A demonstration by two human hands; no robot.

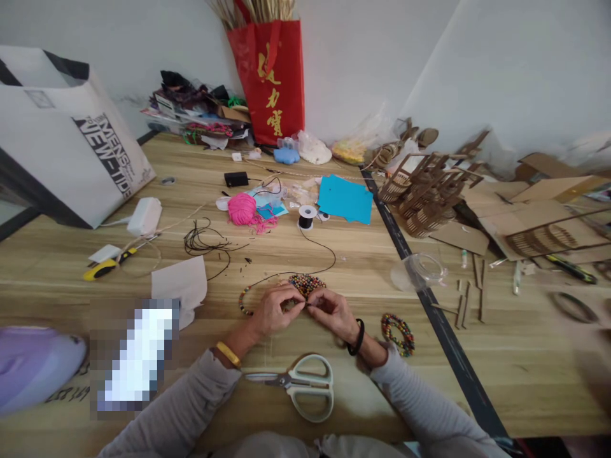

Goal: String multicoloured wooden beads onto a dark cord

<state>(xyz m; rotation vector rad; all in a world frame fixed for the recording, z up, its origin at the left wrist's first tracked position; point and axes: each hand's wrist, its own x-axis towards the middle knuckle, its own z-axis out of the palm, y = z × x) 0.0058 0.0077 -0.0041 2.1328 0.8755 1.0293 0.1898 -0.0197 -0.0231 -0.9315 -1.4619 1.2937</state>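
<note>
My left hand (pixel 274 310) and my right hand (pixel 334 310) meet fingertip to fingertip over the wooden table (pixel 334 254), pinching a thin black cord (pixel 321 247) between them. The cord runs back to a small black spool (pixel 307 217). A partly strung line of coloured beads (pixel 244 300) curves out left of my left hand. Just behind my fingers lies a pile of loose coloured beads (pixel 307 283). A finished bead bracelet (pixel 398 333) rests right of my right wrist. White-handled scissors (pixel 305 385) lie near the table's front edge, below my hands.
A pink yarn ball (pixel 242 209), blue paper sheet (pixel 345 199), clear plastic cup (pixel 420 270) and tangled black cord (pixel 203 242) lie behind. A red gift bag (pixel 270 79) stands at the wall, a white shopping bag (pixel 71 146) at left, cardboard models (pixel 424 191) at right.
</note>
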